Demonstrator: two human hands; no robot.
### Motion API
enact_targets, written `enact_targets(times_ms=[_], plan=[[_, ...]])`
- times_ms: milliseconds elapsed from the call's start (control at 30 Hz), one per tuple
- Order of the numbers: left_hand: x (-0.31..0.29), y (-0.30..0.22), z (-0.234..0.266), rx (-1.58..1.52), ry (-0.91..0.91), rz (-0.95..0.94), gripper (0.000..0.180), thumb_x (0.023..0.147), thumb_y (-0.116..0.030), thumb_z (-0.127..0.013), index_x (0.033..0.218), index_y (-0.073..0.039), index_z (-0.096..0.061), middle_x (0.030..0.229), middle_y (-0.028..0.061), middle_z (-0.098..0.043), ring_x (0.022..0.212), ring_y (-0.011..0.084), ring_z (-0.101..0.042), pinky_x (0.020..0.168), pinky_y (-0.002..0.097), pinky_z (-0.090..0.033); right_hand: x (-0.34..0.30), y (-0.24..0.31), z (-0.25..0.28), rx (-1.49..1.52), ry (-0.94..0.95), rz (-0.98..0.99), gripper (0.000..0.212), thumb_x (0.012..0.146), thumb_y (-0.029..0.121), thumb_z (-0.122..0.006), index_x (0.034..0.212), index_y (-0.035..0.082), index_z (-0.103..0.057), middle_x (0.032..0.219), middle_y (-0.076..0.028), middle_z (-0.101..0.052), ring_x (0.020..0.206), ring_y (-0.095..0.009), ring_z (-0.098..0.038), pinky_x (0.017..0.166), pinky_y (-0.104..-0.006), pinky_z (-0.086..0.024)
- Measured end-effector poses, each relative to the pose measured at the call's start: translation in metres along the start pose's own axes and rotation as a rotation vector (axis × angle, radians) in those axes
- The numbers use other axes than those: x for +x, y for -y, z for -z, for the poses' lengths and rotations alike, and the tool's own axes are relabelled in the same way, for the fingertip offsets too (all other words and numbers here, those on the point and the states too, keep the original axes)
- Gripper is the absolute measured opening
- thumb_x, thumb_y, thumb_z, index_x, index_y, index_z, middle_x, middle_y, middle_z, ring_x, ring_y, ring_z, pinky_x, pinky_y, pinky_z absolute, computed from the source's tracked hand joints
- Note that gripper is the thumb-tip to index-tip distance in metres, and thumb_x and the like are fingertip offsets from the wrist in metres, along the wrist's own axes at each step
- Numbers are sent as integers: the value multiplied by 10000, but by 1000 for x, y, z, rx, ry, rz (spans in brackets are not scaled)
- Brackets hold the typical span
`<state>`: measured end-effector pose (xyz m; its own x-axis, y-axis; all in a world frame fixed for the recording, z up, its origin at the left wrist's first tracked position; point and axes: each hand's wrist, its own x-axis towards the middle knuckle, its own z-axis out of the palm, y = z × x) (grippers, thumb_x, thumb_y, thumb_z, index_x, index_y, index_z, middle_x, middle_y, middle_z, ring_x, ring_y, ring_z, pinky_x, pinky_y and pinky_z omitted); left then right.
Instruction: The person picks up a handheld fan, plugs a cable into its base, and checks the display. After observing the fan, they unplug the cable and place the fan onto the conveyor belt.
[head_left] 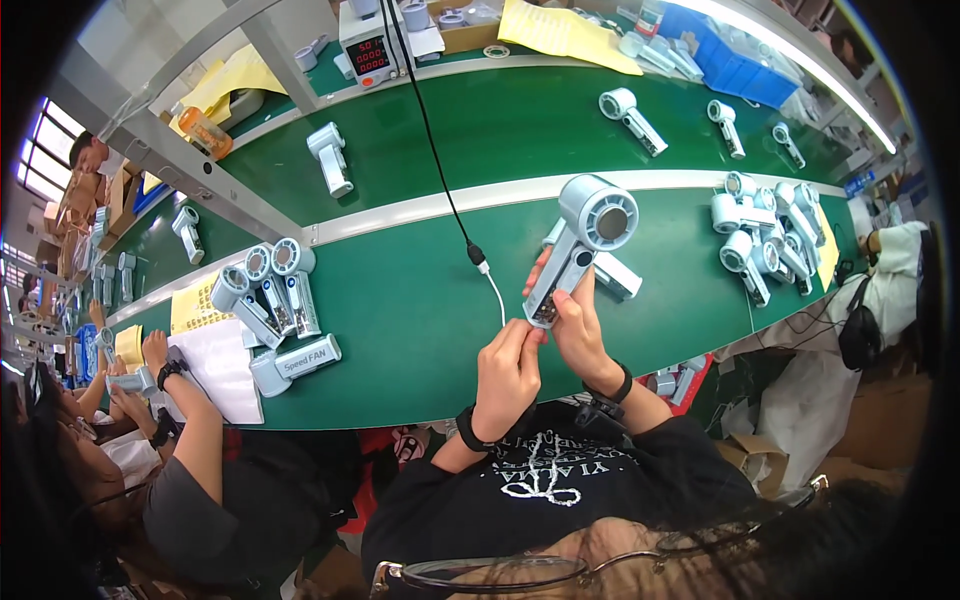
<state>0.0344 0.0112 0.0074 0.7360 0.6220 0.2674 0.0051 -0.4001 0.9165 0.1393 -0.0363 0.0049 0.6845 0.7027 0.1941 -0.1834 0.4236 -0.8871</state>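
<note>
"Starting nearest, how do the hands stand?"

"Your left hand is almost closed, its thumb and fingertips pinched together at the foot of the fan, where the white cable runs in. Your fingers hide the cable's end, so I can't tell whether it is seated."

"And the other one?"

"Your right hand is curled round the handle of the pale blue handheld fan, thumb on its front. You have the fan tilted above the green table, head up and leaning right."

"What lies around it?"

"Just behind it, a second fan rests on the table. On your left, one fan lies nearest, beside a white sheet, with a cluster of three fans just beyond. Left of those is a co-worker's hand. Well to your right, more fans sit in a pile."

"And farther off?"

"Past the pale rail, a far green surface carries spaced-out fans. Farthest stand a power supply, left of centre, and a blue bin on your right."
</note>
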Motion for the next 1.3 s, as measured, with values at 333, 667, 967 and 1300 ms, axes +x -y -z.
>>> enact_targets(times_ms=[333, 667, 967, 1300], plan=[[-1, 16, 10, -322, 175, 121, 68, 904, -19, -563, 911, 40, -595, 754, 108, -611, 641, 188, -614, 578, 297, -454, -3, 11, 9, -141, 119, -1, 493, 911, 71, -436, 1339, 11, -199, 1241, -135, -392, 1030, -178, -488, 908, -330, -441], [-8, 23, 17, -370, 191, 252, 93, 847, -61, -669, 838, 24, -704, 725, 83, -688, 609, 90, -604, 555, 231, -436, -16, 14, 2, -112, 141, -30, 552, 904, 28, -439, 1382, 11, -165, 1263, -142, -398, 1039, -182, -492, 909, -343, -449], [-9, 19, 19, -319, 189, 235, 90, 846, -63, -667, 838, 18, -705, 716, 89, -683, 600, 95, -599, 544, 231, -429, -14, 14, 0, -98, 119, -53, 513, 897, 51, -443, 1356, 5, -220, 1253, -141, -418, 1032, -195, -510, 905, -360, -462], [-11, 19, 12, -140, 44, 88, 140, 889, -81, -622, 810, 33, -608, 714, 111, -626, 590, 212, -601, 538, 296, -435, -9, 6, -3, -47, 85, -80, 498, 898, 50, -442, 1347, 16, -230, 1252, -143, -423, 1037, -204, -521, 905, -365, -468]])
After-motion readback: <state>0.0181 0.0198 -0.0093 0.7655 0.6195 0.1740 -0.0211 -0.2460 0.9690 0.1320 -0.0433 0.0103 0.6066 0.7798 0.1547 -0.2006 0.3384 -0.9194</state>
